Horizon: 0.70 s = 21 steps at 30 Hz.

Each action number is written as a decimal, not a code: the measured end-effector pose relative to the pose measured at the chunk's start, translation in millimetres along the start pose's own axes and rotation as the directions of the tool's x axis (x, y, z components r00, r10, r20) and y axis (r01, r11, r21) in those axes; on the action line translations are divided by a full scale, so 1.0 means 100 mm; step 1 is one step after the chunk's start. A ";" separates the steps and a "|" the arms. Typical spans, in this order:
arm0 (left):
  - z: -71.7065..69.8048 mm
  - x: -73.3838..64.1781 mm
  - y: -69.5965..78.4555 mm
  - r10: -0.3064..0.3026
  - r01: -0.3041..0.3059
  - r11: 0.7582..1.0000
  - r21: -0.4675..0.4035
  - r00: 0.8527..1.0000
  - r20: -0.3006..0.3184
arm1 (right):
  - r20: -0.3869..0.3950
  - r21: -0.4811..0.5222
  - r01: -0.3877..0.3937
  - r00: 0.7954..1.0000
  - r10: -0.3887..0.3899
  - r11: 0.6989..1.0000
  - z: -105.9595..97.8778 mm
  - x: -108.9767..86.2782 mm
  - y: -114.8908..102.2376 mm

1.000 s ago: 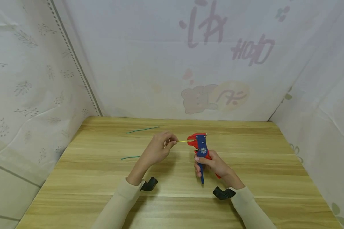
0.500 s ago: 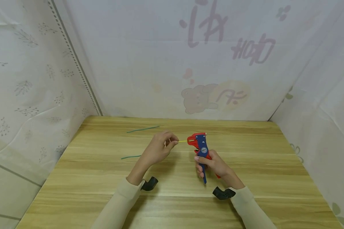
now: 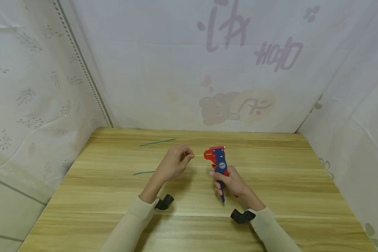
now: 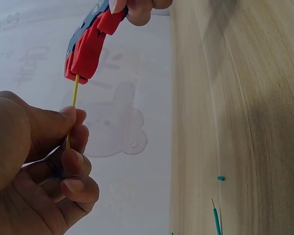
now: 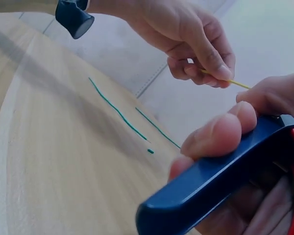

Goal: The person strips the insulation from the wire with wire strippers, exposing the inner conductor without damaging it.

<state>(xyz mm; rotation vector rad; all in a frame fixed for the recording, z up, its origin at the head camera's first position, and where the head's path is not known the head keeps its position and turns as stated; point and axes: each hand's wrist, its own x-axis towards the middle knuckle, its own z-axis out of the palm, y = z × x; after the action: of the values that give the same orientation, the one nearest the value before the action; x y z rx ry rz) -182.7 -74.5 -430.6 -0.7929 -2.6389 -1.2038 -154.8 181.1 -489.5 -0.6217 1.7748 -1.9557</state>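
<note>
My left hand (image 3: pixel 176 161) pinches a thin yellow wire (image 4: pixel 75 94) between thumb and fingers. The wire's far end runs into the red nose of a wire stripper (image 3: pixel 219 158), which hides its tip. Around the stripper's blue and red handles my right hand (image 3: pixel 233 181) is curled, holding the tool upright above the table. In the right wrist view, the fingers wrap the blue handle (image 5: pixel 196 181). A short gap of bare-to-view yellow wire lies between my left fingertips and the stripper.
On the wooden table (image 3: pixel 189 227) lie two green wires, one farther back (image 3: pixel 157 142) and one nearer (image 3: pixel 144 172), partly behind the left arm. The nearer green wire (image 4: pixel 216 220) shows a bare end, with a small green insulation piece (image 4: pixel 221 178) beside it. Patterned cloth surrounds the table.
The stripper's red nose has narrowed its gap around the wire since the first frame. The stripper and my right hand have then shifted slightly left; my left hand has hardly moved.
</note>
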 end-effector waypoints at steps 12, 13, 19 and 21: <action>-0.01 -0.01 -0.01 0.030 -0.030 0.999 -0.016 0.999 -0.028 | 0.036 -0.019 -0.009 0.999 0.009 1.000 -0.04 0.00 -0.01; -0.01 -0.01 -0.01 0.031 -0.032 0.999 -0.016 0.999 -0.030 | 0.042 -0.024 0.000 0.999 0.001 1.000 -0.04 0.00 -0.01; -0.02 -0.01 0.01 0.031 -0.031 1.000 -0.004 0.999 -0.044 | 0.050 -0.029 -0.006 0.999 0.008 1.000 -0.06 0.00 -0.01; -0.02 -0.01 0.01 0.034 -0.034 0.999 0.000 0.998 -0.055 | 0.046 -0.025 -0.020 0.999 0.021 0.999 -0.06 0.00 -0.01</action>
<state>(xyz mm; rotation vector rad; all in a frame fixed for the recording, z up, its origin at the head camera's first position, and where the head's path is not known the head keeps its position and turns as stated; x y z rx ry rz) -182.0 -75.5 -429.0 -0.7898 -2.5709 -1.2009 -158.2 186.3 -488.9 -0.6492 1.7732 -1.8934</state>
